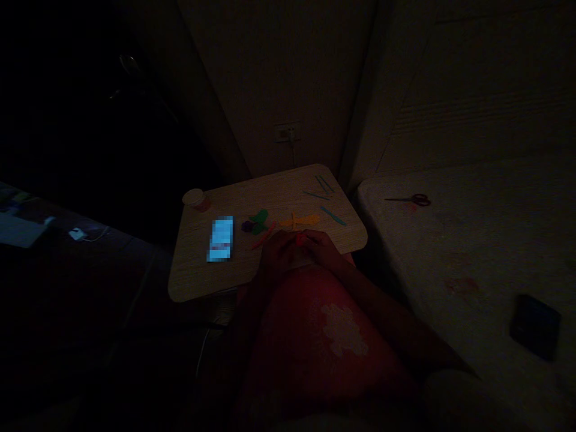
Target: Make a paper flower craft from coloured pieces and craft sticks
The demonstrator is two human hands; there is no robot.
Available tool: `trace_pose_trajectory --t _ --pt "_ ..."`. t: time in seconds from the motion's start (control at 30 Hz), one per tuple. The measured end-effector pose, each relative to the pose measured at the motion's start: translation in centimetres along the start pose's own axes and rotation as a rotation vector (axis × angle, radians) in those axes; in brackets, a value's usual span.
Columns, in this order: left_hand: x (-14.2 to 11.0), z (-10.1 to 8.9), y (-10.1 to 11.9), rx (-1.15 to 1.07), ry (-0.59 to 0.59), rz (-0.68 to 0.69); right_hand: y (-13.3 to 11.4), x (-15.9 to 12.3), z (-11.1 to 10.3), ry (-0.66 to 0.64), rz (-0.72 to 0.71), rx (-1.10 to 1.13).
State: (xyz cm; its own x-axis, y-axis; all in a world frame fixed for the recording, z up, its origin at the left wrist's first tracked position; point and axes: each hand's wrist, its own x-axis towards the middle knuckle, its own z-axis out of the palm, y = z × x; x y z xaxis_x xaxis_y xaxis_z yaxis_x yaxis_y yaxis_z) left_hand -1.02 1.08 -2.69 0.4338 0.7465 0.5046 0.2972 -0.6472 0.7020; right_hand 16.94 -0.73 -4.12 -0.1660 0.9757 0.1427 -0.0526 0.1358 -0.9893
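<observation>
In the dim light, a small red lump, perhaps modelling clay [300, 239], sits between my two hands at the near edge of a small wooden table [193, 276]. My left hand [278, 249] is closed on its left side, and the fingers of my right hand [320, 245] pinch it from the right. Just beyond lie an orange-red strip [263, 236], a yellow-orange shaped piece [310, 220], green leaf-like pieces [260, 220] and a dark purple bit [247, 226]. A blue flat tool [333, 216] rests to the right.
A lit phone [220, 239] lies on the table's left, with a tub [197, 199] behind it. Thin sticks [321, 186] lie at the back right. On the pale surface to the right are scissors [409, 200] and a dark object [535, 327]. A wall socket [287, 132] holds a plug.
</observation>
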Motion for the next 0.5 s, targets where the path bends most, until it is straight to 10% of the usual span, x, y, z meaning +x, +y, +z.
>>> trace_pose_trajectory --t 0.5 --pt "-0.04 -0.14 -0.37 0.166 0.099 0.078 -0.34 -0.09 0.21 -0.077 -0.021 -0.042"
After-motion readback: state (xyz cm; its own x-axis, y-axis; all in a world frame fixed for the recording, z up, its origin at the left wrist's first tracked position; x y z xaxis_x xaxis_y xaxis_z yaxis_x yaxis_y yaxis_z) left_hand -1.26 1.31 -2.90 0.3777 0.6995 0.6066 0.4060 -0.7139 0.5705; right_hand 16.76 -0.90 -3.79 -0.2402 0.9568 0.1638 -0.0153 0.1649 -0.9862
